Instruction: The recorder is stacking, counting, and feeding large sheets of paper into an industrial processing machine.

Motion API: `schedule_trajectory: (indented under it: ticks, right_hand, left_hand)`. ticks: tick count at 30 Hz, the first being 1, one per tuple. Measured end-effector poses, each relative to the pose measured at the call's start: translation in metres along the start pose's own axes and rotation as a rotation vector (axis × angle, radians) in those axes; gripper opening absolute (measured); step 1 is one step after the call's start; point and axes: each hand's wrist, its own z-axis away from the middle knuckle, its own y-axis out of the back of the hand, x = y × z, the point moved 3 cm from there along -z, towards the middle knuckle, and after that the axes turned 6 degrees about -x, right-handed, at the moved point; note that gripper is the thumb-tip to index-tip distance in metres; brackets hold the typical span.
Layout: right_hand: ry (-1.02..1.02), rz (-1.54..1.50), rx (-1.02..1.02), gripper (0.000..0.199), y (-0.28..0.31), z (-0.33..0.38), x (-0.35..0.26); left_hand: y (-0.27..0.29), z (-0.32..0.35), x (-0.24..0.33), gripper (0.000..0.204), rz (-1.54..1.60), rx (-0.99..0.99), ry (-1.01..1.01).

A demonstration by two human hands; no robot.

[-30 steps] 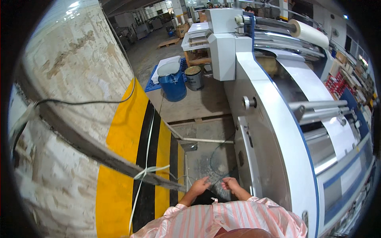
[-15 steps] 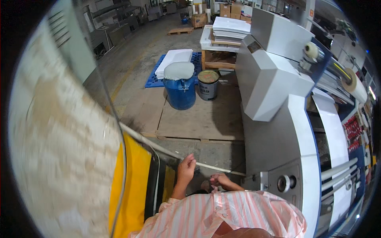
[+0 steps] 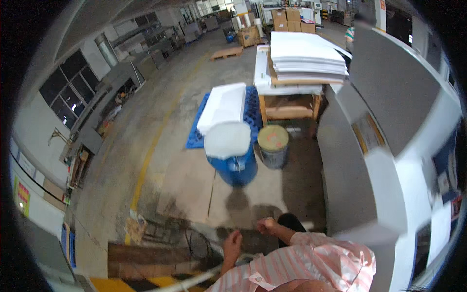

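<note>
My left hand [image 3: 233, 242] hangs in mid-air in front of me, its fingers curled in and nothing seen in them. To its right and a bit farther out, my right hand [image 3: 266, 225] is also curled closed, with no object showing. Neither touches anything. Beyond them, on flat wooden boards [image 3: 187, 187], stands a blue drum [image 3: 234, 170] with a whitish cover [image 3: 227, 139] over its top. A smaller grey metal pail [image 3: 273, 155] with a yellowish lid stands beside the drum on the right.
Behind the drum, a white paper stack [image 3: 224, 106] lies on a blue pallet [image 3: 194, 141]. A taller paper stack [image 3: 307, 56] rests on a raised stand [image 3: 290, 112]. A large grey machine [image 3: 348, 160] flanks my right. Striped yellow-black edging [image 3: 114, 284] is low left. A person [image 3: 349, 36] shows far back.
I have moved forward past the pale wall and yellow panel on my left. The drum, pail and stacks appear nearer and lower. My right hand is now more tightly curled.
</note>
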Motion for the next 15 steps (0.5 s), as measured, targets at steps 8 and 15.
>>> schedule_trajectory:
  ticks: [8,15]
  right_hand:
    - [0.551,0.010,0.221,0.020,0.063,-0.031,-0.356]
    - [1.066,0.813,1.030,0.033,0.132,-0.021,-0.678]
  left_hand:
    - [-0.003,-0.174,0.143,0.035,-0.040,-0.211,0.038]
    - [0.024,-0.284,0.179,0.037,-0.191,-0.254,0.091]
